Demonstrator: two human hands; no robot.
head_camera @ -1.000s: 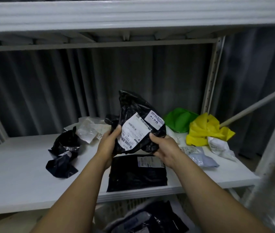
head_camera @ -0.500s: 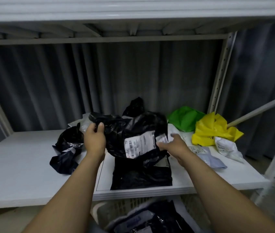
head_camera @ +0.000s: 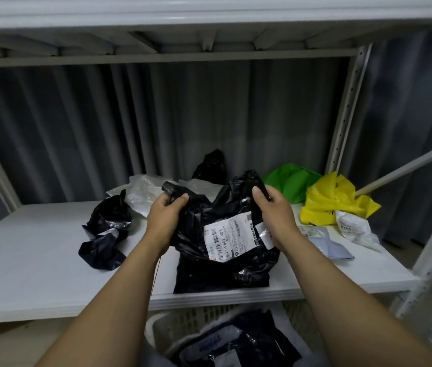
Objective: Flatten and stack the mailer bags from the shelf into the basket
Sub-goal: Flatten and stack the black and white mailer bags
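Head view: crumpled black plastic mailer bag with white shipping label (head_camera: 193, 234) held low over white metal shelf board (head_camera: 37, 260), above a flatter black bag (head_camera: 196, 278) lying at the front edge. Left hand (head_camera: 163, 221) has fingers curled, pinching the bag's upper-left corner. Right hand (head_camera: 275, 215) has thumb and fingers curled on the upper-right edge. Bag looks light, thin, soft, slick film. No stiffness, so it will likely flop and spring back wrinkled. Best hold probably opposite corners, pull taut, then press flat. White perforated plastic basket (head_camera: 183, 320) sits below the shelf, dark bags inside.
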